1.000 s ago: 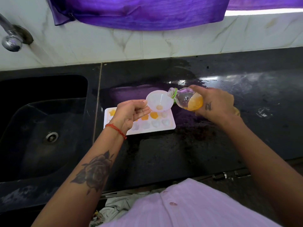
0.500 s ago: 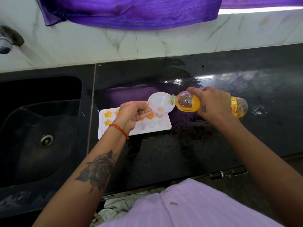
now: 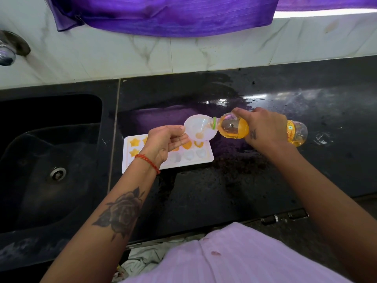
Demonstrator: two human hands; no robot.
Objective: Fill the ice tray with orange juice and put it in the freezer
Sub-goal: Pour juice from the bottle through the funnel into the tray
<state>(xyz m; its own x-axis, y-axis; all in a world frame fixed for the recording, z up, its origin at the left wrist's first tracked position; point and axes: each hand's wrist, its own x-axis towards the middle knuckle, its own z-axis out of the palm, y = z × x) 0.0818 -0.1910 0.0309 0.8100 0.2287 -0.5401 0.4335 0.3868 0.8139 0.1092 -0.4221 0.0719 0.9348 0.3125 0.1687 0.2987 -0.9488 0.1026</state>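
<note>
A white ice tray (image 3: 208,158) lies on the black counter beside the sink. Several of its star and heart moulds hold orange juice; the near-right ones look unfilled. My left hand (image 3: 163,142) pinches a translucent white funnel (image 3: 199,127) above the tray's far right moulds and hides the tray's middle. My right hand (image 3: 265,129) grips a clear plastic bottle of orange juice (image 3: 232,128), tipped almost level, its green-ringed neck resting in the funnel. A little juice sits at the funnel's bottom.
A black sink (image 3: 51,160) with a steel drain lies to the left, a tap (image 3: 8,52) above it. The black counter (image 3: 244,180) is wet. A purple cloth (image 3: 163,15) hangs on the marble wall behind.
My right hand has tipped the bottle flatter, so juice now fills its neck end and its base shows. The funnel has shifted slightly right over the tray.
</note>
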